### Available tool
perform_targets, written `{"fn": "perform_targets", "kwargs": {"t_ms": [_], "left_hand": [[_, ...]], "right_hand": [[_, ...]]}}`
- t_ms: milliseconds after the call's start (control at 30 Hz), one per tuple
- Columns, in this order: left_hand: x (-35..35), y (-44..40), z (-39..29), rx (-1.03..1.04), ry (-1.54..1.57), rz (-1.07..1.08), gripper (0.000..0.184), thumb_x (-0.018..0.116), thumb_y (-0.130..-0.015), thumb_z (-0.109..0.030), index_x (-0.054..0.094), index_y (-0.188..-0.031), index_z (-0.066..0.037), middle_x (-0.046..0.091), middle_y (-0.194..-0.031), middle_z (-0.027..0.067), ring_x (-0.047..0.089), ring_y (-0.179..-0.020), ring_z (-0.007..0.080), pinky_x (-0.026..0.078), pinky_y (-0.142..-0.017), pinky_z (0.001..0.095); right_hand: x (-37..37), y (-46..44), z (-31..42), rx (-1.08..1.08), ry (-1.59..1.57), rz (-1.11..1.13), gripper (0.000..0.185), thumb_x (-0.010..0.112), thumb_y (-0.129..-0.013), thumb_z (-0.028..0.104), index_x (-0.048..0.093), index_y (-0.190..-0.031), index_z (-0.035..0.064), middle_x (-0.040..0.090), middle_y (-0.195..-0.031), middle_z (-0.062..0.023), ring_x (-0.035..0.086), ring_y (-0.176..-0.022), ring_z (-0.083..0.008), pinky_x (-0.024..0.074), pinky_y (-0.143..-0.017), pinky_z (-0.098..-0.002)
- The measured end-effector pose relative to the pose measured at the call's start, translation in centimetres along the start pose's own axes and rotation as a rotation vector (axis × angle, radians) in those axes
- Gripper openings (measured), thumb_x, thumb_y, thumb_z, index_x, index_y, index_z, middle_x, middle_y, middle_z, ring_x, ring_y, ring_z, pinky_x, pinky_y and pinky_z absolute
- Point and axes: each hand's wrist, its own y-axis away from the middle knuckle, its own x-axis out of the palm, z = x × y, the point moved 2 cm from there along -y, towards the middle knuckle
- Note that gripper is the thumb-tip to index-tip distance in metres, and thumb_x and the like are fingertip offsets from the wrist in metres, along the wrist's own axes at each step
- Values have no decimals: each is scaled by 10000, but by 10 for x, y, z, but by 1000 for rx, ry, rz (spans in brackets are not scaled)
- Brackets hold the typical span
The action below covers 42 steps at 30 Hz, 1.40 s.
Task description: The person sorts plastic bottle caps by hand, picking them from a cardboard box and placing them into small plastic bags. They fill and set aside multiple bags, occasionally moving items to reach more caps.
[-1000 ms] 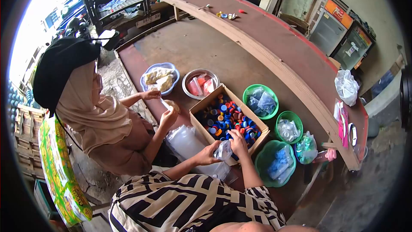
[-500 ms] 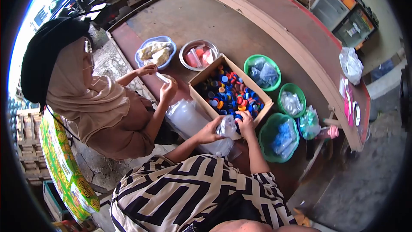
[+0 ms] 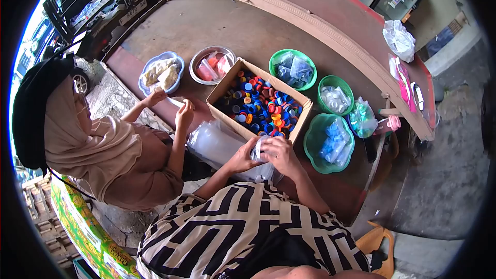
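Note:
My left hand (image 3: 242, 158) is closed around a small clear plastic bag (image 3: 258, 149) in front of the box. Against the bag's right side are the curled fingers of my right hand (image 3: 280, 154); whatever they hold is hidden. Just beyond both hands stands an open cardboard box (image 3: 222, 88) full of bottle caps (image 3: 268, 104) in blue, red, orange and black. A stack of large clear plastic bags (image 3: 213, 142) lies left of my hands, partly beneath them.
A person (image 3: 108, 144) sits at my left, holding a small pale strip. Around the box stand a blue bowl (image 3: 179, 75), a metal bowl (image 3: 194, 72), and green baskets (image 3: 314, 75) (image 3: 351, 90) (image 3: 312, 161) with bagged caps. A wooden rail (image 3: 289, 13) crosses behind.
My right hand has moved from the caps at the box's near edge back to the small bag in my left hand. The camera view has shifted, moving the scene leftward.

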Motion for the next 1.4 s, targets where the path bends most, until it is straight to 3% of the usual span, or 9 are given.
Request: {"fn": "perform_targets", "kwargs": {"t_ms": [67, 267, 367, 533, 833, 1100, 1133, 1233, 1400], "left_hand": [[0, 1, 9, -22, 31, -8, 765, 801, -719, -175, 389, -1346, -28, 549, -1236, 121, 528, -1174, 221, 404, -1006, 354], [-15, 4, 2, -66, 276, -101, 731, 771, -735, -116, 401, -1360, -29, 537, -1257, 112, 504, -1197, 214, 371, -1037, 355], [-17, 6, 5, -128, 507, -139, 734, 742, -753, -99, 380, -1388, -31, 517, -1289, 116, 501, -1200, 220, 377, -1027, 357], [-23, 6, 10, -126, 835, -102, 826, 695, -758, -367, 337, -1404, 3, 482, -1325, 183, 524, -1192, 324, 393, -1024, 439], [-24, 3, 8, -172, 888, -131, 759, 650, -811, -353, 326, -1410, -18, 474, -1332, 190, 525, -1195, 354, 392, -1033, 486], [-19, 4, 9, -118, 855, -119, 804, 705, -793, -354, 314, -1414, -27, 497, -1292, 147, 560, -1152, 322, 428, -1005, 453], [-18, 6, 10, -119, 843, -123, 789, 700, -799, -347, 321, -1412, -27, 500, -1290, 144, 558, -1154, 314, 426, -1008, 449], [-15, 8, 7, -65, 841, -113, 654, 619, -883, -308, 348, -1403, -20, 541, -1232, 110, 570, -1130, 246, 406, -991, 349], [-13, 3, 11, -76, 799, -135, 591, 599, -895, -311, 400, -1375, -28, 545, -1242, 102, 563, -1114, 214, 405, -974, 334]], "right_hand": [[0, -8, -15, 130, -296, -122, 104, 687, -801, 83, 691, -898, 46, 650, -966, -82, 616, -914, -261, 468, -815, -372], [40, -17, -97, 440, -125, -148, 93, 657, -804, 53, 642, -894, 32, 632, -907, -123, 627, -877, -291, 493, -782, -389], [67, -20, -117, 363, 106, -41, 287, 747, -737, 171, 670, -994, 68, 629, -953, -135, 613, -933, -306, 486, -832, -404], [85, -22, -123, 426, 217, 33, 370, 770, -705, 167, 625, -1026, 53, 555, -1033, -146, 556, -1024, -333, 453, -894, -410], [75, -14, -127, 388, 25, -47, 425, 806, -654, 121, 496, -934, 43, 553, -947, -149, 542, -981, -324, 437, -870, -414], [99, -51, -134, 44, 396, -94, 389, 526, -847, 77, 571, -1231, 118, 560, -1141, -68, 501, -1130, -262, 395, -969, -430], [105, -54, -141, 108, 480, 32, 349, 478, -869, 90, 606, -1191, 131, 579, -1096, -53, 506, -1118, -241, 391, -965, -433], [103, -51, -148, 136, 380, 5, 202, 613, -788, 71, 680, -973, 116, 615, -980, -54, 545, -1021, -264, 427, -900, -421], [77, -44, -139, 238, 23, -137, 128, 666, -774, 57, 670, -902, 63, 639, -883, -102, 595, -905, -298, 470, -812, -395]]}}
